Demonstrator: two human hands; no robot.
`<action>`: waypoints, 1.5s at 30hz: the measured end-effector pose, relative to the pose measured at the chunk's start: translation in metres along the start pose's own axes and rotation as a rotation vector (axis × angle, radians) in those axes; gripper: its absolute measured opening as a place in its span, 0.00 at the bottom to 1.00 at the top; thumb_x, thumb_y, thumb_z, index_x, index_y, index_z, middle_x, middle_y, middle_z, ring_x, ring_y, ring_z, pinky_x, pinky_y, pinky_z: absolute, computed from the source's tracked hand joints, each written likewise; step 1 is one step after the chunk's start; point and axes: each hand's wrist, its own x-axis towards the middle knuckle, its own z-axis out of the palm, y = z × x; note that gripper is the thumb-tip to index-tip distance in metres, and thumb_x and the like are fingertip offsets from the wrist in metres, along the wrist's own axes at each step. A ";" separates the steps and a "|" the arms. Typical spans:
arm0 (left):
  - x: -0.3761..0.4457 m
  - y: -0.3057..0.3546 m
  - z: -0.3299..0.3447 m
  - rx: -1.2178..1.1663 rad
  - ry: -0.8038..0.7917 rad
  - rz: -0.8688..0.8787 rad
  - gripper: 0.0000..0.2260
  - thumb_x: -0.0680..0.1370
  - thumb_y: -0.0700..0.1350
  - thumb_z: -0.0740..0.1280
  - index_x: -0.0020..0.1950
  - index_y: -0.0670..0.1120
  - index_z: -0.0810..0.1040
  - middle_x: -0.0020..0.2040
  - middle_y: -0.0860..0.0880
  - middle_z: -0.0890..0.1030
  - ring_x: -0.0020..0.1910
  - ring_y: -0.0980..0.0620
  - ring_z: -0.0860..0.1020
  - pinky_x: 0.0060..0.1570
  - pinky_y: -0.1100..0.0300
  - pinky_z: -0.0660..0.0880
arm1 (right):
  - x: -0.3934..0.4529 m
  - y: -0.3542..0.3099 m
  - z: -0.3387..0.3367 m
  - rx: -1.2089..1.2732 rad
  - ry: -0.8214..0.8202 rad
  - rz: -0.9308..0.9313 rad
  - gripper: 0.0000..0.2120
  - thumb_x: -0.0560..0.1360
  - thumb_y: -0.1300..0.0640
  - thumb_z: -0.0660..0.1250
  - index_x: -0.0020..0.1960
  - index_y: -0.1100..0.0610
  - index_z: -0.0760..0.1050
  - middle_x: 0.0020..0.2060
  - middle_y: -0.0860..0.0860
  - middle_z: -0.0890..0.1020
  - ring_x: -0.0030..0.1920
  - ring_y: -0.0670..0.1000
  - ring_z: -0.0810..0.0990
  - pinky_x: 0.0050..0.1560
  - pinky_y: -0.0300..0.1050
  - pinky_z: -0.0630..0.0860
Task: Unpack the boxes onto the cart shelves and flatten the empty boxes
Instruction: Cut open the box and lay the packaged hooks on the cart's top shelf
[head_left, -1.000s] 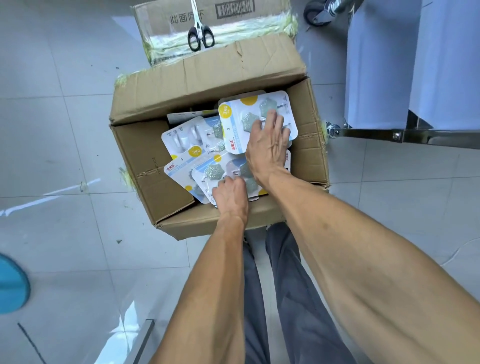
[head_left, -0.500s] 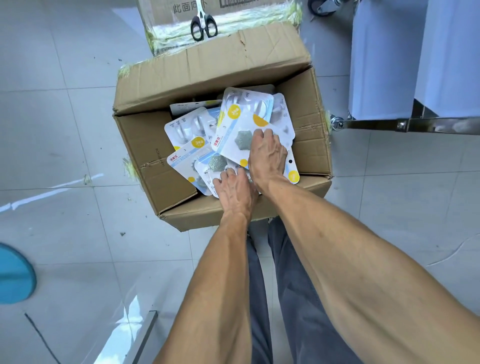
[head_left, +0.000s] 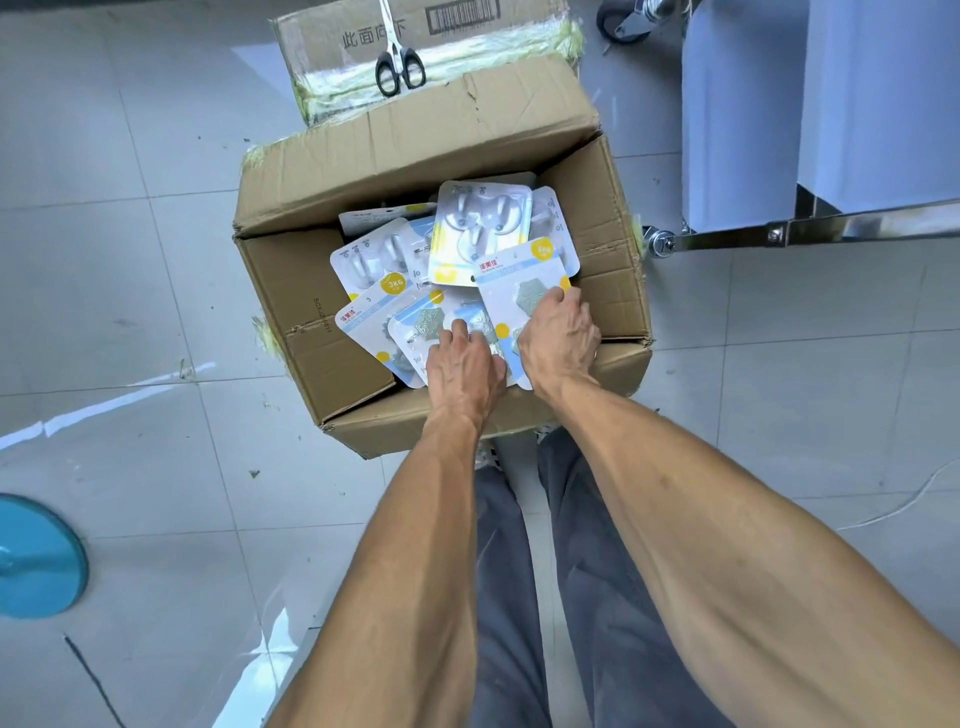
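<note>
An open cardboard box stands on the floor in front of me, holding several blister packs of wall hooks. My right hand grips one pack with grey hexagon hooks at the box's near right side, fingers curled over its edge. My left hand lies beside it on a stack of similar hook packs near the front wall, its fingers curled around them. The packs underneath are partly hidden.
A second, taped cardboard box lies behind the open one with black-handled scissors on it. The metal cart with white panels stands at the right, a caster close to the box. A blue round base sits at the left.
My right hand has slid from the box's middle toward its near right side, pulling a hexagon-hook pack with it. My left hand has closed in on the stack at the front.
</note>
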 end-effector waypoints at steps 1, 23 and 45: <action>0.003 0.001 0.001 -0.009 0.000 0.012 0.09 0.78 0.42 0.61 0.56 0.42 0.73 0.55 0.43 0.74 0.52 0.43 0.72 0.48 0.52 0.68 | 0.001 0.001 0.002 -0.005 0.000 -0.016 0.15 0.78 0.62 0.61 0.64 0.63 0.69 0.59 0.58 0.72 0.57 0.58 0.74 0.49 0.52 0.73; 0.025 -0.002 0.022 -0.140 0.055 -0.265 0.13 0.74 0.33 0.62 0.57 0.42 0.73 0.60 0.41 0.73 0.58 0.40 0.71 0.57 0.49 0.66 | -0.005 0.007 0.024 -0.060 0.065 -0.047 0.12 0.79 0.67 0.55 0.62 0.61 0.68 0.60 0.58 0.70 0.55 0.58 0.73 0.49 0.53 0.72; 0.016 0.004 0.050 -0.187 0.192 -0.315 0.18 0.71 0.31 0.58 0.59 0.44 0.69 0.55 0.42 0.72 0.51 0.42 0.71 0.42 0.53 0.60 | -0.019 0.008 0.045 -0.033 0.214 0.002 0.15 0.79 0.65 0.52 0.64 0.56 0.68 0.61 0.55 0.71 0.56 0.56 0.71 0.48 0.49 0.65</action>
